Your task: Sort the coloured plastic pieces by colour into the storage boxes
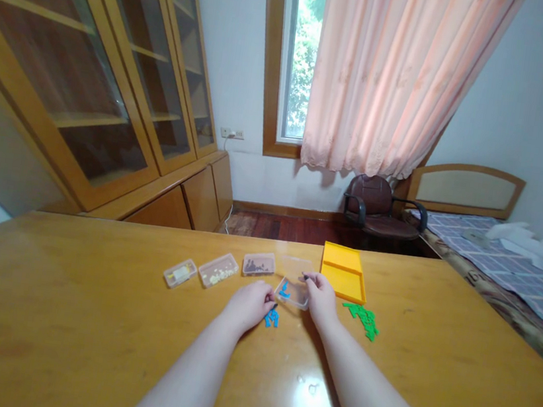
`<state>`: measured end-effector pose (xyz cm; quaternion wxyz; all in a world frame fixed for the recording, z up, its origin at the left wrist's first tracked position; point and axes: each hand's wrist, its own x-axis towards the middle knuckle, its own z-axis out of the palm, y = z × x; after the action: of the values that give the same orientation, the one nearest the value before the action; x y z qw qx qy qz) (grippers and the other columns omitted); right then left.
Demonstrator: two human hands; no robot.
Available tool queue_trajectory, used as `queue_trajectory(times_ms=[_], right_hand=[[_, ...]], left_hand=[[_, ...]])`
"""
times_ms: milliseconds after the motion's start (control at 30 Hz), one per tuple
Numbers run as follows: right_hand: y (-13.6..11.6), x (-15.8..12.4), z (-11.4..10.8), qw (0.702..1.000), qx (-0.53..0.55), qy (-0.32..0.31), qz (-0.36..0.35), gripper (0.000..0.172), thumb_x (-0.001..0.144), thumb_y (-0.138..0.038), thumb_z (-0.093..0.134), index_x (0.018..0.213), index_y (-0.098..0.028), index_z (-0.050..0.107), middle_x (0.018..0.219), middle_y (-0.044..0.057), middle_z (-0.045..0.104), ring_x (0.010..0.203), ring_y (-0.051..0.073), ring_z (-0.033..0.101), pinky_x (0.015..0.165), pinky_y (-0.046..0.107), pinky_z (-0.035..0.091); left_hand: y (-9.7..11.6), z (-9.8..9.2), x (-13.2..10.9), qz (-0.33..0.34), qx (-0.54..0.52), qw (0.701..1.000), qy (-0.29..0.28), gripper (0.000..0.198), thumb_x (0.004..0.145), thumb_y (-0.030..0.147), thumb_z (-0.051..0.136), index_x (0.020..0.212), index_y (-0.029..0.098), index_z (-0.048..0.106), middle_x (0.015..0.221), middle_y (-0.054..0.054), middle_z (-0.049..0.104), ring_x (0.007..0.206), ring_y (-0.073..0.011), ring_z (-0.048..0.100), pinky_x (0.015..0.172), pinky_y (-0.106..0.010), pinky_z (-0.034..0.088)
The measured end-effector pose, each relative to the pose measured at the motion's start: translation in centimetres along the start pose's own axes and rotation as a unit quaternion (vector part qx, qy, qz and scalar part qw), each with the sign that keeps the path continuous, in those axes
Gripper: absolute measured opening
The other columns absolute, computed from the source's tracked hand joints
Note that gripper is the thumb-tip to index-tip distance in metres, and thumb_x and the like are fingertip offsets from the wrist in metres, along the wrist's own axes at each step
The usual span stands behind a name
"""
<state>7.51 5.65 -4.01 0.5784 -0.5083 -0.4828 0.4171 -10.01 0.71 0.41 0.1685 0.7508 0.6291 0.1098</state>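
In the head view, a clear plastic box point(294, 303) with its lid raised at the back lies on the table, several small blue pieces point(284, 290) inside. My right hand point(322, 297) is closed on the box's right side, near the lid's hinge. At the box's left front corner is my left hand point(251, 304), its fingers bent together in a pinch; whatever they may hold is too small to make out. Right under those fingertips, a small pile of blue plastic pieces point(272, 318) rests on the wood.
Left of the box stand containers with dark pieces point(259, 266), cream pieces point(219, 271) and yellow-white items point(180, 273). A yellow open case point(344, 273) and loose green pieces point(364, 320) lie to the right. Beyond the table point(85, 326) stands an office chair point(376, 207).
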Motion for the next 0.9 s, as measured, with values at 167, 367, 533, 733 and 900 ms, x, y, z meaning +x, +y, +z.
queue_trajectory(times_ms=[167,367,533,733,900], right_hand=[[0.3,0.2,0.0,1.000,0.000,-0.001,0.004,0.020,0.064,-0.032,0.055,0.075,-0.018,0.063,0.079,0.006,0.068,0.080,0.022,0.061,0.077,0.032,0.045],[0.2,0.2,-0.1,1.000,-0.002,-0.005,0.006,0.020,0.065,-0.031,0.055,0.076,-0.017,0.063,0.079,0.006,0.068,0.081,0.023,0.061,0.078,0.033,0.044],[0.4,0.2,-0.1,1.000,0.001,-0.009,0.012,0.020,0.066,-0.032,0.055,0.077,-0.018,0.063,0.080,0.006,0.068,0.081,0.022,0.061,0.078,0.033,0.044],[0.2,0.1,-0.1,1.000,-0.007,-0.001,0.007,0.020,0.065,-0.032,0.055,0.076,-0.017,0.064,0.078,0.006,0.068,0.080,0.022,0.061,0.077,0.032,0.044],[0.0,0.0,-0.1,1.000,-0.010,-0.005,0.011,0.021,0.064,-0.033,0.055,0.075,-0.018,0.064,0.078,0.005,0.068,0.080,0.022,0.061,0.076,0.031,0.043]], left_hand=[[-0.4,0.2,0.2,-0.016,0.013,1.000,-0.003,0.011,0.079,0.024,0.055,0.082,0.020,0.064,0.090,-0.005,0.065,0.081,-0.0165,0.059,0.069,-0.023,0.039],[-0.8,0.1,0.5,-0.032,0.013,0.998,0.043,0.022,0.086,0.028,0.043,0.087,0.021,0.064,0.095,-0.006,0.064,0.085,-0.0178,0.059,0.072,-0.026,0.040],[-1.1,-0.5,0.1,-0.028,0.015,0.999,0.040,0.014,0.080,0.027,0.051,0.080,0.021,0.063,0.087,-0.004,0.065,0.078,-0.0168,0.059,0.065,-0.025,0.039],[-1.4,-0.4,0.0,-0.021,0.013,1.000,0.006,0.011,0.073,0.022,0.057,0.082,0.020,0.062,0.090,-0.004,0.065,0.078,-0.0159,0.058,0.063,-0.023,0.038],[-1.2,-0.2,0.2,-0.031,0.012,0.999,0.006,0.011,0.076,0.025,0.057,0.084,0.020,0.062,0.091,-0.005,0.065,0.081,-0.0169,0.059,0.065,-0.024,0.040]])
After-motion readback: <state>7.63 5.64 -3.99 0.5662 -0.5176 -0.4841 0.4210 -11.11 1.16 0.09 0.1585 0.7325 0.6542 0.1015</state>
